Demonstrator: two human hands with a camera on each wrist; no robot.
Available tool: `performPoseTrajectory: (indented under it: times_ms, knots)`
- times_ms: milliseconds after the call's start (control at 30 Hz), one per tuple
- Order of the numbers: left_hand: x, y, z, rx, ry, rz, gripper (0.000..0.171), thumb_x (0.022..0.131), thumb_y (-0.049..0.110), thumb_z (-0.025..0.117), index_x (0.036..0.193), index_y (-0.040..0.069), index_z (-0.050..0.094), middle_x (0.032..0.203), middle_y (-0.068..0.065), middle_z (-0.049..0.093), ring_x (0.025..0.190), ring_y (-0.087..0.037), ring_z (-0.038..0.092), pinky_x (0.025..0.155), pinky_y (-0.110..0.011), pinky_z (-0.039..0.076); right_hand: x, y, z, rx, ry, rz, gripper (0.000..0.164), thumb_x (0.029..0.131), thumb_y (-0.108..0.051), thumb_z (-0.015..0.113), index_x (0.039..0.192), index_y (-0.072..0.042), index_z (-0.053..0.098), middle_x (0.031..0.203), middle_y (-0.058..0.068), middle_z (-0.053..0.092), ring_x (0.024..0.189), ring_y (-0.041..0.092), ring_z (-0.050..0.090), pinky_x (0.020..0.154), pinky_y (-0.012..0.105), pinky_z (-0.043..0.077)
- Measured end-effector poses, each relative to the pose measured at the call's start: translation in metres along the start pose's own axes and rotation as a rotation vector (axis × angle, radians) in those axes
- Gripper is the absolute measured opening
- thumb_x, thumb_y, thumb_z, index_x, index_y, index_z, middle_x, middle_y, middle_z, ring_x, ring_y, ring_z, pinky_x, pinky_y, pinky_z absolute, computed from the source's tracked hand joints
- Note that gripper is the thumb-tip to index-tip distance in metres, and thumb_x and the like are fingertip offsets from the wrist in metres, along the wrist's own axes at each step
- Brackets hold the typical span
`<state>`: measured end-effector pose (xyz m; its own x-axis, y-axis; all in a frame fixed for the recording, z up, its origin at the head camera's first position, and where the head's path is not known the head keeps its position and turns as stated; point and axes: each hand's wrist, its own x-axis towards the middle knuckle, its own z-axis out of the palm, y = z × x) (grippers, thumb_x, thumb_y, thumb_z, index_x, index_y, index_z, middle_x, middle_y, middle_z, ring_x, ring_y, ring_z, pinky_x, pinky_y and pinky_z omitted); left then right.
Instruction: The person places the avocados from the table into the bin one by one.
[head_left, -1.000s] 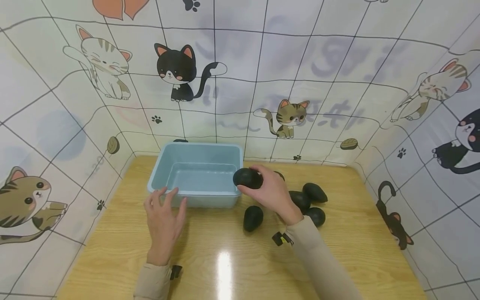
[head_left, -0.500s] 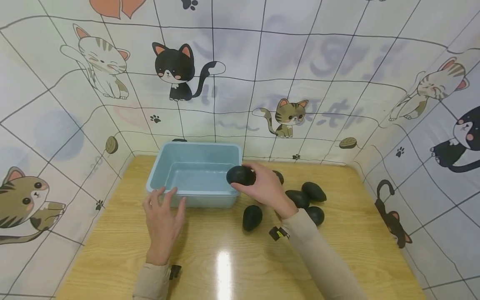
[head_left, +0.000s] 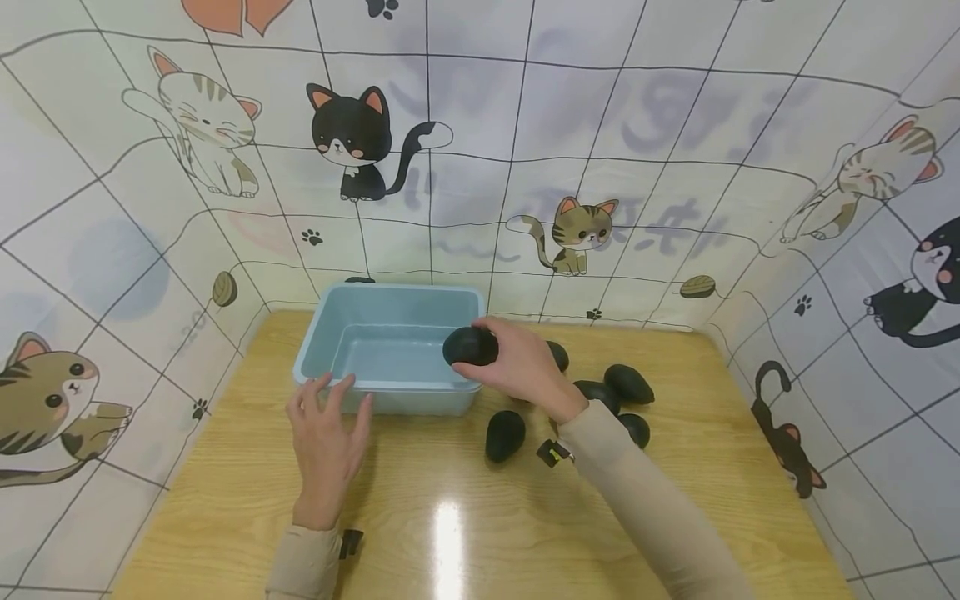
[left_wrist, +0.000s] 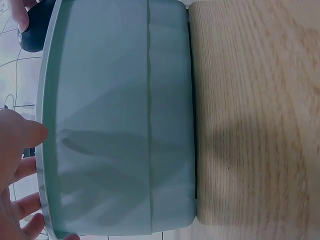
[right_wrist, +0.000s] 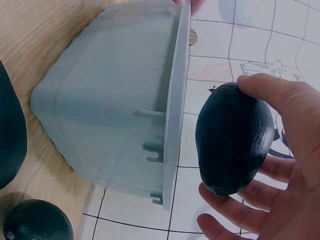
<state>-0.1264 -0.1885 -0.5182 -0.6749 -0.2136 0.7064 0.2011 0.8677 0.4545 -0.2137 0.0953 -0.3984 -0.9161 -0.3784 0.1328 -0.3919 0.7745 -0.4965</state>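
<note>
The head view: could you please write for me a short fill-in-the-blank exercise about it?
The right hand holds exactly ____ dark fruit.
The bin is light ____ in colour.
The animals drawn on the backdrop are ____.
The table shows a ____ grain.

Missing words: one; blue; cats; wood.

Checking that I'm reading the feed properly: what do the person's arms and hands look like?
The left hand and right hand wear no gloves. The left sleeve and right sleeve are beige and plain. A small black piece shows at the left cuff; another dark piece, with a yellow-green mark, at the right. No cables show.
</note>
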Motion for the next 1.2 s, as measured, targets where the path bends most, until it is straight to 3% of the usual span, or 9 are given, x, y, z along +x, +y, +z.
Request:
performPoseTrajectory:
  times_ms: [233,633,1200]
  knots:
    - [0.001,-0.001,-0.001,0.005,0.009,0.009,0.037,0.093,0.027,0.078,0.119,0.001,0.071,0.129,-0.032,0.060,0.121,-0.055,0.049,0.095,-0.065,0.043,0.008,-0.003,0.000,-0.019,-0.017,-0.065,0.076,0.085,-0.063,0.079,0.145,-0.018,0.062,0.141,0.003,0.069,0.121,0.024,0.069,0.093,0.047,0.058]
    - [0.001,-0.002,-0.001,0.003,0.005,0.007,0.037,0.092,0.026,0.078,0.119,0.001,0.071,0.130,-0.031,0.061,0.121,-0.055,0.049,0.094,-0.064,0.043,0.020,-0.007,0.003,-0.102,-0.069,-0.104,0.076,0.086,-0.065,0.077,0.144,-0.019,0.062,0.132,0.003,0.072,0.110,0.024,0.070,0.088,0.044,0.058]
    - [0.000,-0.001,0.001,-0.004,-0.001,0.008,0.035,0.094,0.025,0.078,0.119,0.001,0.072,0.129,-0.031,0.060,0.122,-0.054,0.048,0.096,-0.064,0.042,0.023,-0.002,0.008,-0.083,-0.048,-0.103,0.074,0.090,-0.063,0.074,0.146,-0.016,0.063,0.139,0.005,0.070,0.123,0.025,0.069,0.097,0.048,0.058]
